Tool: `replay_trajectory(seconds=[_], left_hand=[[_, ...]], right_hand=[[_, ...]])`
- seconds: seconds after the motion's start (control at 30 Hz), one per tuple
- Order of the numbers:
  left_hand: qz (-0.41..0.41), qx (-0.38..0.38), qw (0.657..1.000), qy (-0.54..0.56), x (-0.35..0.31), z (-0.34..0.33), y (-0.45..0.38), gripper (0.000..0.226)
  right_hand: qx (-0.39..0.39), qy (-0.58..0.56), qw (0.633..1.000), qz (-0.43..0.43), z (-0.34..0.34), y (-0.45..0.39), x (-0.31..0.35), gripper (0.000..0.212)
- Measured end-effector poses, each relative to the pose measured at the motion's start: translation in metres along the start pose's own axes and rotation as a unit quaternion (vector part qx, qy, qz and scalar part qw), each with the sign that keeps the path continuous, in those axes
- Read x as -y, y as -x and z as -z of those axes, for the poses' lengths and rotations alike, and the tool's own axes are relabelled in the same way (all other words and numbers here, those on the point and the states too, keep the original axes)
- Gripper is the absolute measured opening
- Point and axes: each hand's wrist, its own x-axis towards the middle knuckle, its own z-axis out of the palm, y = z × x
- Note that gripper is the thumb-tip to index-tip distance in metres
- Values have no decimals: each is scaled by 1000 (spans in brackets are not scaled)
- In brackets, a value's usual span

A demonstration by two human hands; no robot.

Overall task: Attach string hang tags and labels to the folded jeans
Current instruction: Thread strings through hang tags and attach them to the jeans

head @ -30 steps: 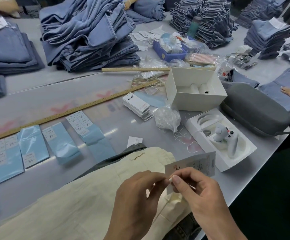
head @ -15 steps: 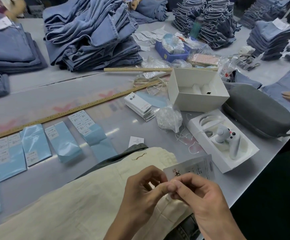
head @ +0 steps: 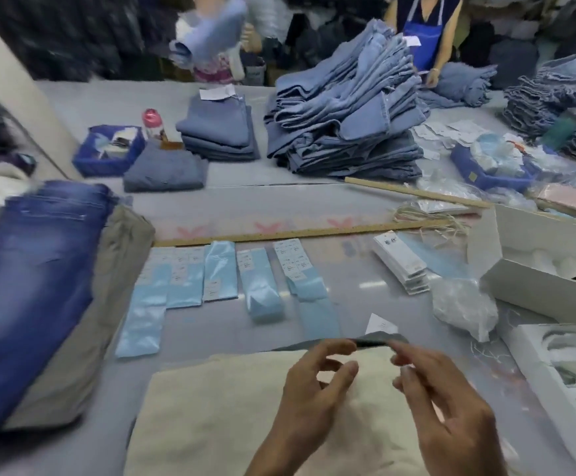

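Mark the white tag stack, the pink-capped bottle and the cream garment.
white tag stack [head: 404, 262], head view, top tag's face.
pink-capped bottle [head: 151, 117], head view, cap.
cream garment [head: 217, 407], head view, bare cloth left of the hands.

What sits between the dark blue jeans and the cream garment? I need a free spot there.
Head view: a grey-tan folded garment beside the dark blue jeans, then bare table up to the cream garment.

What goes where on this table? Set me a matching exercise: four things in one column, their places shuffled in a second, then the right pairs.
Things:
1. dark blue jeans
2. cream trousers
3. pink-capped bottle
4. stack of white tags

Places:
A. far side, beside the blue tray
B. near edge, under both hands
C. left side, lying on grey cloth
D. right of the pale blue bags

Pairs: 1-C, 2-B, 3-A, 4-D
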Motion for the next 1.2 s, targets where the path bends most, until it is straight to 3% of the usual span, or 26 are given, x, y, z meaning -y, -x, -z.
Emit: replay_trajectory(seconds=[0.1, 0.17, 0.23, 0.33, 0.4, 0.47, 0.57, 0.7, 0.77, 0.8, 0.93, 1.0, 1.07, 1.2], left_hand=[[37, -169, 984, 28, 21, 71, -2, 18], [65, -295, 953, 15, 40, 127, 1, 15], [95, -431, 897, -12, 58, 188, 10, 15], [145, -609, 776, -73, 79, 288, 31, 40], [214, -661, 716, -63, 93, 347, 48, 57], [269, -657, 704, 16, 101, 388, 60, 60], [269, -662, 680, 162, 106, 415, 58, 60], [279, -728, 611, 139, 103, 419, 45, 62], [266, -722, 621, 148, 98, 424, 35, 61], [281, -692, 653, 126, 93, 427, 29, 54], [285, -614, 728, -109, 36, 431, -22, 44], [214, -591, 760, -164, -22, 416, -64, 35], [125, -573, 787, -189, -88, 393, -108, 26], [-74, -499, 847, -167, -207, 317, -167, 31]], right_hand=[[118, -59, 991, -11, -66, -1, 14, 40], [214, -86, 973, -8, -111, -1, 30, 46], [299, -97, 949, 17, -150, 0, 49, 45], [381, -103, 916, 73, -196, 1, 75, 39], [416, -97, 898, 104, -217, 2, 86, 34], [437, -94, 886, 125, -231, 1, 92, 36], [459, -80, 874, 140, -242, 0, 96, 40], [456, -94, 876, 125, -239, -7, 93, 36], [454, -105, 878, 106, -234, -10, 88, 34], [457, -105, 879, 90, -231, -12, 84, 34], [464, -116, 878, -10, -224, -18, 72, 29], [466, -148, 868, -86, -227, -18, 66, 24], [467, -209, 834, -208, -235, -17, 63, 19], [438, -329, 707, -447, -250, -26, 61, 22]])
